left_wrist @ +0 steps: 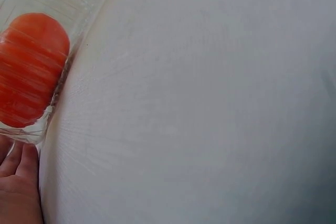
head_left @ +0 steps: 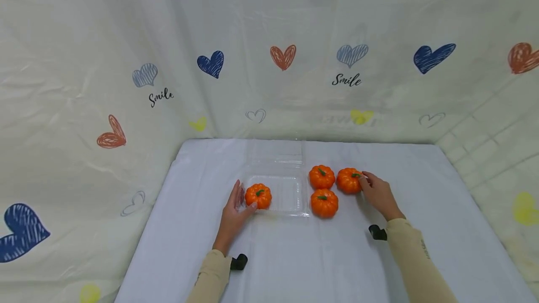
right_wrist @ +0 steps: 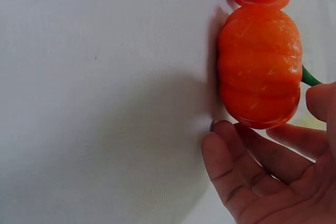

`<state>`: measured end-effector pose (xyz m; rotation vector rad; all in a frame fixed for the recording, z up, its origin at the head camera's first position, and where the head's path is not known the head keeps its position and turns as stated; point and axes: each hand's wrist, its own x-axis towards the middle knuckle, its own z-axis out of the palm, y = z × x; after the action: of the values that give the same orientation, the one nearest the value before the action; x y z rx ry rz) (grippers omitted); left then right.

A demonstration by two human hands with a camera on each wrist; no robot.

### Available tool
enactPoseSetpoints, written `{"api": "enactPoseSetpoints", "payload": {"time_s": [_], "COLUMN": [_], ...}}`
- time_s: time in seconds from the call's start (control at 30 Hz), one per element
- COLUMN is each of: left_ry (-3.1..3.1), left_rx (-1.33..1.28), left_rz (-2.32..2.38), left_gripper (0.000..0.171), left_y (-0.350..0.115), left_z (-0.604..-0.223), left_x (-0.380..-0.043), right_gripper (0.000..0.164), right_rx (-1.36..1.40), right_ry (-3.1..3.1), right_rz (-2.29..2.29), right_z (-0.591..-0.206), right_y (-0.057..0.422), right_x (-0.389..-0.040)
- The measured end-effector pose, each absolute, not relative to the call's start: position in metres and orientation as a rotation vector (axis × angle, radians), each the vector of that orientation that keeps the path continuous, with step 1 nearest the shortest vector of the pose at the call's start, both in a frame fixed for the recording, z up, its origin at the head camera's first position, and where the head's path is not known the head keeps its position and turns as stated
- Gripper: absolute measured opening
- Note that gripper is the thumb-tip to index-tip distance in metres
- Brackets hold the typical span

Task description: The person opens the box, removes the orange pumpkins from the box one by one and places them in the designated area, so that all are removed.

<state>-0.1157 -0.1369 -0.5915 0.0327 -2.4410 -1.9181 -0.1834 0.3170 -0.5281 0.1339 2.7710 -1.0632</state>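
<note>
A clear plastic clamshell box point(head_left: 290, 213) lies with its lid point(head_left: 273, 151) folded back, and a small orange pumpkin point(head_left: 258, 195) with a green stem sits in its left end. My left hand point(head_left: 233, 216) rests against the box's front left corner, fingers along the left side and thumb near the front rim. In the left wrist view its fingers point(left_wrist: 23, 161) lie straight by the box's end. My right hand point(head_left: 379, 195) is at the right side of another pumpkin point(head_left: 348, 181). The right wrist view shows fingers loosely bent beside this pumpkin point(right_wrist: 260, 66), thumb near its stem.
Two more pumpkins stand right of the box, one at the back point(head_left: 322, 177) and one in front point(head_left: 324, 203). A white cloth covers the table point(head_left: 286, 261). Behind it hangs a pale curtain point(head_left: 316, 97) printed with hearts.
</note>
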Motion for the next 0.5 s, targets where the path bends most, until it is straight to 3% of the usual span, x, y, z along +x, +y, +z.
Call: {"api": "enactPoseSetpoints", "payload": {"time_s": [0.5], "left_ry": [-2.419], "left_rx": [0.026], "left_rz": [-1.946], "left_gripper": [0.099], "left_y": [-0.136], "left_z": [-0.591], "left_x": [-0.114], "right_gripper": [0.072], "right_rx": [0.351], "right_ry": [2.725], "right_rz": [-1.399], "right_z": [-0.505], "right_y": [0.307], "right_x": [-0.185]}}
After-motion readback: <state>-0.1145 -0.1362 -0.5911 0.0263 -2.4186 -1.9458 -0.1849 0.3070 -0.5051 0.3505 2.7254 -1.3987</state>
